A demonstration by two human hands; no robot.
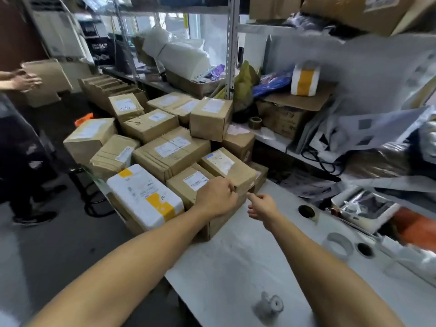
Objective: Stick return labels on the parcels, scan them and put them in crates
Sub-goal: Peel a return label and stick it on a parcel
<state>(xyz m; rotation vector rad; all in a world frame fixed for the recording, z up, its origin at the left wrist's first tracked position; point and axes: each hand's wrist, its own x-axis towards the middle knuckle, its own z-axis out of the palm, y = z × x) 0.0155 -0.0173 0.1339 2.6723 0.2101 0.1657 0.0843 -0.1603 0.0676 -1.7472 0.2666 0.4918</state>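
A pile of brown cardboard parcels with white labels covers the left end of the white table [236, 267]. My left hand [215, 197] reaches over a low parcel [186, 185] and curls its fingers on the near corner of a labelled cardboard parcel [236, 172] at the front of the pile. My right hand [262, 206] hovers just right of that corner, fingers loosely stretched toward it and holding nothing that I can make out. It is not touching the parcel.
A white foam parcel [146, 194] with yellow tape lies left of my left hand. A tape roll [339, 245] and a small grey object [269, 305] sit on the table. Shelves with grey mailer bags [368, 128] stand on the right. Another person [21, 142] at far left holds a box [47, 74].
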